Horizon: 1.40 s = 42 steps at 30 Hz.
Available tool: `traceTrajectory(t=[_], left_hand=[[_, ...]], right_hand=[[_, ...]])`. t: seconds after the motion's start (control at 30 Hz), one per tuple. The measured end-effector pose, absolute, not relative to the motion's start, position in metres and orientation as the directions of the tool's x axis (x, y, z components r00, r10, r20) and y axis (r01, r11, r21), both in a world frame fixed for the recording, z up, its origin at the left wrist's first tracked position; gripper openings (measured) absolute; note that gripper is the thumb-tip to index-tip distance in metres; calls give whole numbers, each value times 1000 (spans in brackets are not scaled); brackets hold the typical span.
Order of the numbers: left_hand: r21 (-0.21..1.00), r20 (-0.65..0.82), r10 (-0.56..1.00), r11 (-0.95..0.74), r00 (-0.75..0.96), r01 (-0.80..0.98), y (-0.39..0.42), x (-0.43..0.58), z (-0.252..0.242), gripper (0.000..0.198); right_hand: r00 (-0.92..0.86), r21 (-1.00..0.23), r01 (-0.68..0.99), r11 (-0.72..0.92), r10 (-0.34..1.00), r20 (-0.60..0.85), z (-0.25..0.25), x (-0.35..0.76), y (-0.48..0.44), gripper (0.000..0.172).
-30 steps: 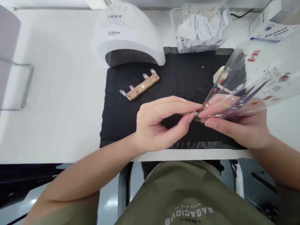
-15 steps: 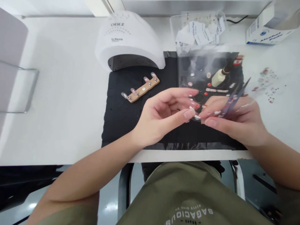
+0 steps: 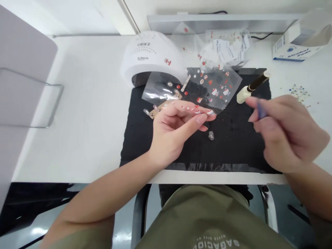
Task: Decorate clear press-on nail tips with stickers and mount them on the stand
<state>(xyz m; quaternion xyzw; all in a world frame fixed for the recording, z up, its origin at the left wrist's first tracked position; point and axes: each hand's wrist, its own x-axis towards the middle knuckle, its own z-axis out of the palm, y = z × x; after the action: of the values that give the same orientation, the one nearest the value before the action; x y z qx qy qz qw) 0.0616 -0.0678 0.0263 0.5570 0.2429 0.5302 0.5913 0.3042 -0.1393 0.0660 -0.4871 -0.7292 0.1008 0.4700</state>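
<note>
My left hand pinches the near edge of a clear sticker sheet dotted with small red and white decals, holding it over the black mat. My right hand is curled to the right of it, gripping a thin blue tool that is blurred by motion. A tan strip with clear nail tips lies partly under the sheet. A single loose nail tip rests on the mat below my left fingers.
A white nail lamp stands at the mat's far left corner. Behind it sit a clear tub of alcohol pads and a pad box. A brown-handled brush lies on the mat. Loose decals dot the table right.
The sticker sheet went from my right hand's side to my left hand, swinging left over the nail strip. My right hand pulled away to the right with the blue tool.
</note>
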Motion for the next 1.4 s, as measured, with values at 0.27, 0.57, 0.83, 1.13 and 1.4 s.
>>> traceTrajectory(t=[0.27, 0.57, 0.83, 1.13, 1.4], left_hand=[[868, 404, 876, -275, 265, -414, -72, 64, 31, 9], [857, 431, 866, -303, 256, -416, -73, 64, 29, 14], [812, 466, 856, -311, 226, -494, -74, 66, 30, 21], [814, 510, 847, -417, 152, -405, -72, 67, 24, 11], [856, 480, 863, -419, 161, -303, -74, 66, 25, 9]], right_hand=[[-240, -381, 718, 583, 720, 651, 63, 297, -140, 54], [-250, -305, 750, 587, 678, 691, 62, 299, -140, 41], [-279, -244, 779, 578, 668, 690, 63, 298, -140, 30], [-297, -229, 777, 587, 661, 689, 65, 300, -138, 34], [-306, -229, 766, 601, 654, 692, 62, 301, -135, 34]])
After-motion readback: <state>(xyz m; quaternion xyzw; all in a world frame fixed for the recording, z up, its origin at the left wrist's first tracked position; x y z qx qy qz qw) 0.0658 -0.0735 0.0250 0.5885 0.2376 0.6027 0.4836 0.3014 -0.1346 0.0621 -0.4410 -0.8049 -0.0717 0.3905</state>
